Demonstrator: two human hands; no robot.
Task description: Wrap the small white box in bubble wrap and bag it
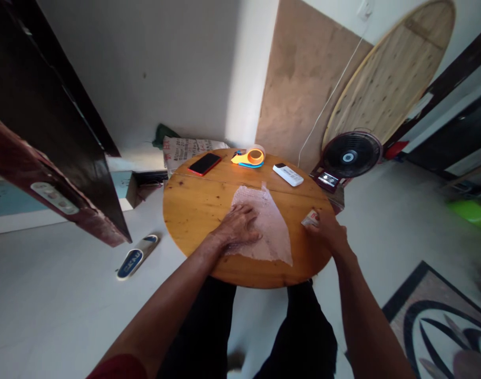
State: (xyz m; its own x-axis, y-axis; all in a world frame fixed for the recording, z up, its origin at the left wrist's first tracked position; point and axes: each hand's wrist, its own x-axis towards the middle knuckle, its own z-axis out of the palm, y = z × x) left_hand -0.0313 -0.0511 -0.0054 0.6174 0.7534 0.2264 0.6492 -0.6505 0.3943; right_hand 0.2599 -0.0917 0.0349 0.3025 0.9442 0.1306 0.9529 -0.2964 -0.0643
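Note:
A sheet of pinkish-clear bubble wrap [270, 223] lies on the round wooden table [196, 205]. My left hand [239, 225] rests flat on the sheet's left part, its fingers spread. At the right side of the table, my right hand [329, 230] grips a small pale box with red print [311, 218]. My fingers hide part of this box, so its exact kind cannot be made out. A short strip of tape [264, 186] sticks up at the top edge of the bubble wrap.
Along the table's far side are a red-edged phone [204, 163], an orange and blue tape dispenser [250, 157] and a white remote control [288, 174]. A dark fan [349, 157] stands beyond the right edge. A slipper [137, 258] lies on the floor at left, near a door [54, 131].

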